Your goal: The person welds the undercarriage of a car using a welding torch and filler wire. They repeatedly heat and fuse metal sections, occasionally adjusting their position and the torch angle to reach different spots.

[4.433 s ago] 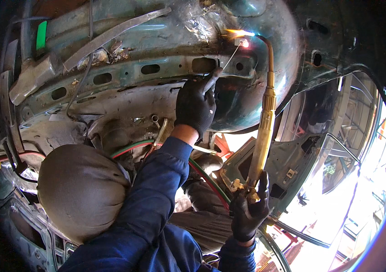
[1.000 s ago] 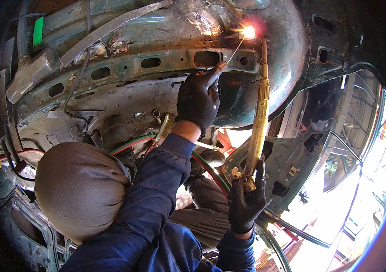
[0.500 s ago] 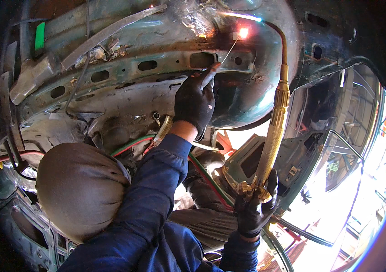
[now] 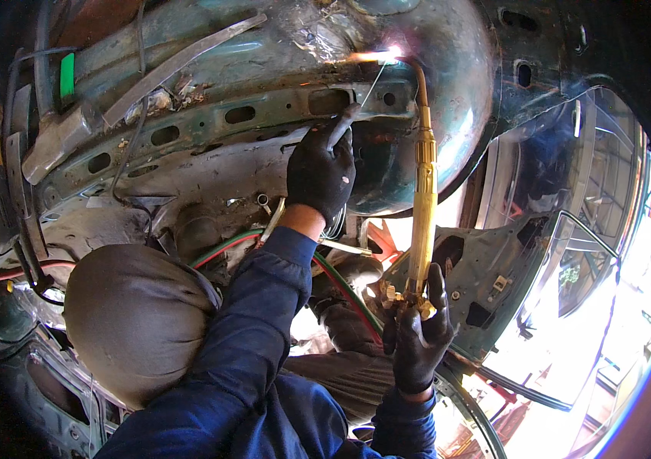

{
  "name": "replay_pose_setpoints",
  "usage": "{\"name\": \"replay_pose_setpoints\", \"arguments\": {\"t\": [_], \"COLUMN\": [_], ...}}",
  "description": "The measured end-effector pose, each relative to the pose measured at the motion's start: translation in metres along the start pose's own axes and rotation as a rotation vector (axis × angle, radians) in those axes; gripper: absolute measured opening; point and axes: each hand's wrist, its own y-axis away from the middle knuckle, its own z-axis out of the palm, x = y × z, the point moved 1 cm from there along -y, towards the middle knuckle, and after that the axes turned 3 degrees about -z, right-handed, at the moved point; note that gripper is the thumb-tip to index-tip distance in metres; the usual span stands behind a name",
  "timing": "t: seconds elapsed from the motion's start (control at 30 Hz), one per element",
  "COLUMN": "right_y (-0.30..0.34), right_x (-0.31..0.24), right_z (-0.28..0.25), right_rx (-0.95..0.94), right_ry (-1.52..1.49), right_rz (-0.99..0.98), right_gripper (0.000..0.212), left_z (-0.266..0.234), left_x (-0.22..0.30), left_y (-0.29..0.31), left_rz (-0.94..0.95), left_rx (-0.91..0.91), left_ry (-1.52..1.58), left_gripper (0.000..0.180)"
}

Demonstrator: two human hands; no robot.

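Our left hand (image 4: 321, 170) pinches a thin filler rod (image 4: 371, 83), gloved fingers closed on its lower end, its tip at the bright flame (image 4: 386, 55) on the green car underbody (image 4: 210, 115). Our right hand (image 4: 418, 336) grips the brass torch (image 4: 422, 191) low by its valves. The seam glows — brazing looks under way, not finished.

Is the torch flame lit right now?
Yes, a bright flame glows at the tip of the brass torch held in the right hand, against the green metal panel.
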Motion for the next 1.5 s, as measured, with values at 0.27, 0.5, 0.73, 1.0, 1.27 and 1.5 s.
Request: {"name": "replay_pose_setpoints", "arguments": {"t": [0.27,0.5,0.73,1.0,1.27,1.5], "right_y": [-0.005,-0.006,-0.006,-0.007,-0.005,-0.006], "right_x": [-0.001,-0.001,-0.001,-0.002,-0.006,0.004], "right_z": [0.005,0.007,0.011,0.012,0.011,0.008], "right_rx": [0.017,0.005,0.01,-0.009,-0.029,0.005], "right_ry": [0.046,0.128,0.085,0.111,0.124,0.111], "right_rz": [0.02,-0.007,-0.004,-0.01,0.03,0.016], "right_gripper": [0.068,0.068,0.069,0.073,0.073,0.07], "left_z": [0.003,0.002,-0.001,-0.005,-0.003,-0.004], "left_x": [-0.006,-0.013,-0.004,-0.001,-0.003,-0.002], "left_y": [0.001,0.002,0.005,-0.001,-0.001,-0.002], "left_rz": [0.013,-0.016,-0.072,0.008,0.003,-0.007], "left_rx": [-0.005,0.0,0.007,0.02,0.02,-0.011], "left_ry": [-0.021,-0.087,-0.084,-0.027,0.019,0.083], "left_gripper": [0.039,0.038,0.038,0.036,0.038,0.036]}}
